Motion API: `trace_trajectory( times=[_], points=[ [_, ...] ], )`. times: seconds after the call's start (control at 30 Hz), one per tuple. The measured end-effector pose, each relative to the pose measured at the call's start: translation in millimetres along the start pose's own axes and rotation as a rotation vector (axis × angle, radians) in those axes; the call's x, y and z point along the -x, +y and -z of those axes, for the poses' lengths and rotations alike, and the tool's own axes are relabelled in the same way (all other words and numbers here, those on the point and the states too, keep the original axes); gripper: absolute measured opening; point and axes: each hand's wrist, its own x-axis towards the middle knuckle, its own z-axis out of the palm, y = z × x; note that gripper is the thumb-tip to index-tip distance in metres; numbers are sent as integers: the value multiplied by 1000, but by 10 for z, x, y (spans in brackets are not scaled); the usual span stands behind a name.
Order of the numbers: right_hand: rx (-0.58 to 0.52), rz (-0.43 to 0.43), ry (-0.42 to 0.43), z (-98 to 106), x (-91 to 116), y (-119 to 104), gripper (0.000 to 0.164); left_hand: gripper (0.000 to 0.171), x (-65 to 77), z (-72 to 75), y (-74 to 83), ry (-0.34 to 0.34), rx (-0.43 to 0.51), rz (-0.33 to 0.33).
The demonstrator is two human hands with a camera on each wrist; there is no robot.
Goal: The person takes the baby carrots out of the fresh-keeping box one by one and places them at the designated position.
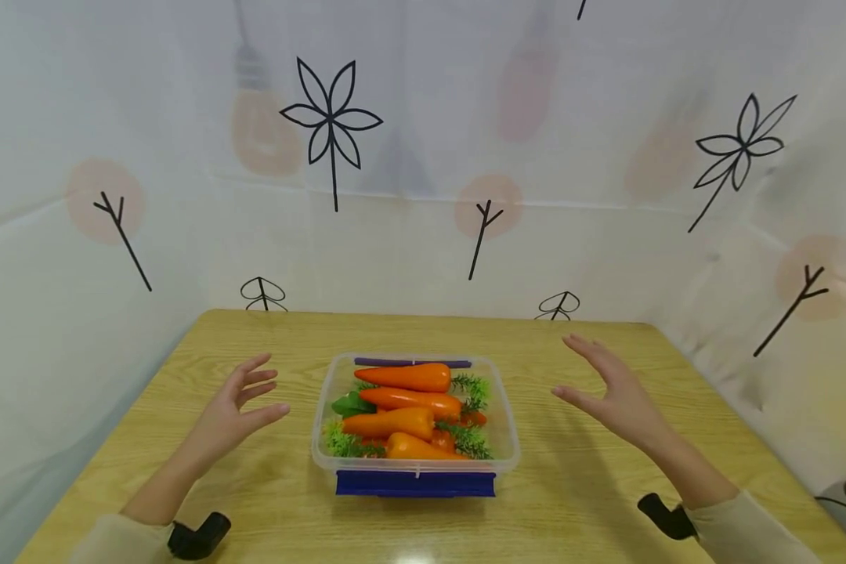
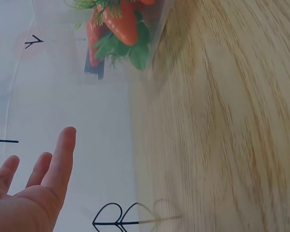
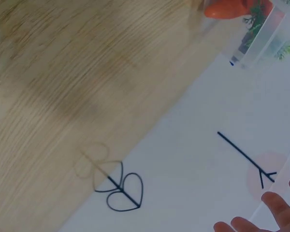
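A clear plastic food container (image 1: pixel 507 423) with blue side latches stands on the table. Inside lie several orange toy carrots (image 1: pixel 403 399) with green leafy tops. To the left of the container, my left hand (image 1: pixel 234 407) hovers with fingers spread and thumb apart, touching nothing. On the other side my right hand (image 1: pixel 616 392) is held in the air, its fingers stretched toward the container and holding nothing. Part of the container (image 2: pixel 159 29) shows at the top of the left wrist view, and a corner of it (image 3: pixel 261 43) at the top right of the right wrist view.
The wooden table (image 1: pixel 571 486) extends around the container on all sides. A white cloth (image 1: pixel 409 258) printed with flowers and twigs hangs behind the table and along both sides. Each wrist wears a black strap-on camera (image 1: pixel 199 536).
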Motion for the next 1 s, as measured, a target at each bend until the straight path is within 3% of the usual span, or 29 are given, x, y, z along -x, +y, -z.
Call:
trace_trajectory(
  times=[0.43, 0.7, 1.0],
  points=[
    [-15, 38, -35, -119, -77, -180, 74, 73, -88, -188, 77, -80, 48, 71],
    [-23, 95, -53, -188, -129, -268, 77, 73, -136, -301, 83, -126, 121, 120],
    [-56, 110, -89, -270, -205, -371, 77, 69, -162, -322, 56, -175, 228, 168]
  ],
)
